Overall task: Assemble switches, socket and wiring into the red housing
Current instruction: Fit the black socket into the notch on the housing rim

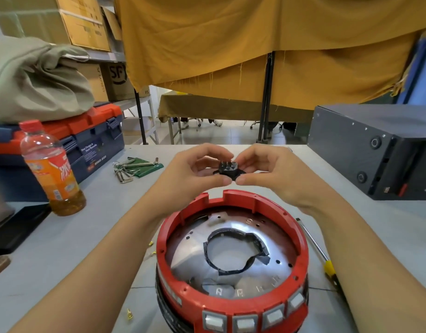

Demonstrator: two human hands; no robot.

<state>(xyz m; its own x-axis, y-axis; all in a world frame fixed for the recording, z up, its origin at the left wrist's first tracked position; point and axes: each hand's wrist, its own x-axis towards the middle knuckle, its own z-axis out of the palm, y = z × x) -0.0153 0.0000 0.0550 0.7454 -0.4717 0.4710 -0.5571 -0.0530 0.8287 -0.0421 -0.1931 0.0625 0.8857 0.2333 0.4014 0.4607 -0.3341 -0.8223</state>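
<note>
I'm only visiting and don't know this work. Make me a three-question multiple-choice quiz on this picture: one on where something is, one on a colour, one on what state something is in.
1. Where is the screwdriver?
A. right of the housing
B. inside the housing
C. on the toolbox

2. What colour is the bottle cap?
A. green
B. red
C. white

3. What is happening to the socket?
A. it lies on the table
B. it sits fitted in the housing
C. both hands hold it above the housing

Answers:
1 A, it lies on the table beside the right side of the housing.
2 B, the cap on the orange bottle is red.
3 C, the left hand and right hand pinch it over the rim's notch.
</note>
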